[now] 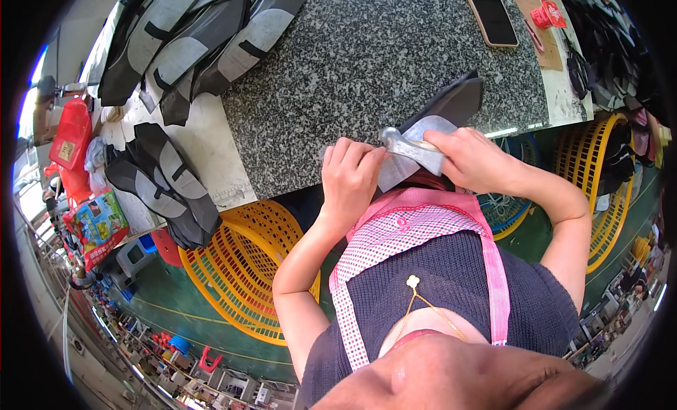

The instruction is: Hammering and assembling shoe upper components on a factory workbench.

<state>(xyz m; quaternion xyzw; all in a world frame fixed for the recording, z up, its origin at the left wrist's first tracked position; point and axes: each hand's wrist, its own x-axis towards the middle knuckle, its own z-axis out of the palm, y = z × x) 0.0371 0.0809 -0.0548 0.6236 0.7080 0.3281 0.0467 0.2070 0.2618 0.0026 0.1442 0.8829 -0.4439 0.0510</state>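
Observation:
At the near edge of the speckled stone slab (367,64) lies a black and grey cut piece (455,103) that looks like a shoe upper. My left hand (349,177) is closed on its near left end, fingers bent over the edge; the fingertips are partly hidden. My right hand (476,156) grips a silver-headed hammer (412,149), whose metal head is over the light grey part of the piece, close to my left fingers. Whether the head touches the piece I cannot tell.
Stacks of similar black and grey pieces (204,47) lie at the far left, with a smaller stack (166,181) nearer. A phone (491,15) and a red cup-like item (549,15) sit far right. Yellow baskets (236,269) stand below the table edge.

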